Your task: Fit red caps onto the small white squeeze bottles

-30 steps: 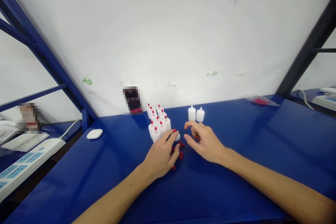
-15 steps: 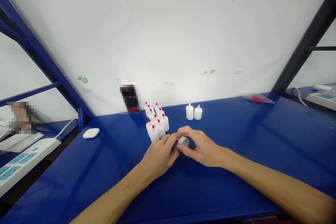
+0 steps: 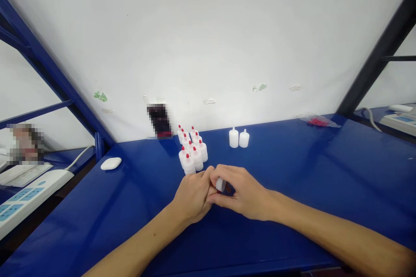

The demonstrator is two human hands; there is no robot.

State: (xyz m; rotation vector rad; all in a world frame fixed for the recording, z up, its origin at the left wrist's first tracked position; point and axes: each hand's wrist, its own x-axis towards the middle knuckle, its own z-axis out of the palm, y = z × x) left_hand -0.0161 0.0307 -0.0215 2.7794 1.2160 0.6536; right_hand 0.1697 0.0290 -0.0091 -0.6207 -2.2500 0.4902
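Note:
In front of me, my two hands meet over the blue table. My right hand [image 3: 238, 190] curls its thumb and fingers around a small white plastic bottle [image 3: 220, 184], whose base end faces me on a tilt. The bottle's tip end is hidden at the left fingers. My left hand [image 3: 194, 197] is closed against it, with a trace of red caps showing between the hands. Just beyond the left hand stands a cluster of white bottles with red caps [image 3: 193, 156]. Two uncapped white bottles [image 3: 233, 138] stand upright farther back to the right.
A clear bag of red caps [image 3: 318, 122] lies at the back right. A white rounded case [image 3: 111, 163] sits at the left of the blue table [image 3: 136, 190]. A blurred dark object [image 3: 160, 120] leans on the wall. A power strip [image 3: 32, 194] is beyond the left edge.
Both hands have come slightly nearer to me, and the held bottle has turned and shifted left and down. My right fingers now overlap the left ones more, and less red shows.

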